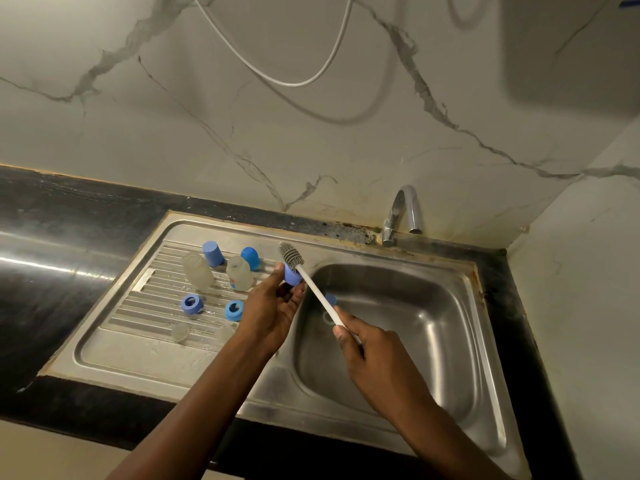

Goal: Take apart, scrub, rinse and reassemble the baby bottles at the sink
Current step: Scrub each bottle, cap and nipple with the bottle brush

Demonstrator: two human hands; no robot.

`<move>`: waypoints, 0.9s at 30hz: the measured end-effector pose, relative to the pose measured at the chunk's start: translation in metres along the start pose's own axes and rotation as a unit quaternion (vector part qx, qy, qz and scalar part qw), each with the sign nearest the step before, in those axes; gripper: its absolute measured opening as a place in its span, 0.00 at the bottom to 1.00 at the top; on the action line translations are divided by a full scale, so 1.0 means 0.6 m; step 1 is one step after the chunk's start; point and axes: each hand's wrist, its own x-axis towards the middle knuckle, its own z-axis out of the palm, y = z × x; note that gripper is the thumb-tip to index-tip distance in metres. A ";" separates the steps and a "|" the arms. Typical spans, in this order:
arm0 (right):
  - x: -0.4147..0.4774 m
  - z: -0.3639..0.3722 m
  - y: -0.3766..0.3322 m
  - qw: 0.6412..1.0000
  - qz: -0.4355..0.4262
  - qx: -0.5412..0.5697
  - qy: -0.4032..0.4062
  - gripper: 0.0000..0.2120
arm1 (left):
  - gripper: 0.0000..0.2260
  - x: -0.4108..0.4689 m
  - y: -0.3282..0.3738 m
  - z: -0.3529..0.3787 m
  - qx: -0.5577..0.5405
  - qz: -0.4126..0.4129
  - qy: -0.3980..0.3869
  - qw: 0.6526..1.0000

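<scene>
At frame centre, the left hand [273, 303] pinches a blue cap [292, 276] in a fingertip grip. The right hand [367, 348] curls its grip round a white-handled bottle brush [317, 292], whose grey head lies against the cap, beside the sink [450, 306].

The left hand [273, 306] and right hand [367, 344] are bare. Both forearms are uncovered down to the frame edge at six o'clock.

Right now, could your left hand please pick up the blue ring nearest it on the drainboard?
Probably not yet: the blue ring lies close beside the left hand with nothing between, but its fingers grip a blue piece.
</scene>
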 end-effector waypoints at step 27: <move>0.016 -0.014 0.014 0.999 0.012 0.031 0.008 0.18 | 0.19 -0.002 -0.001 0.006 -0.029 -0.066 -0.018 0.997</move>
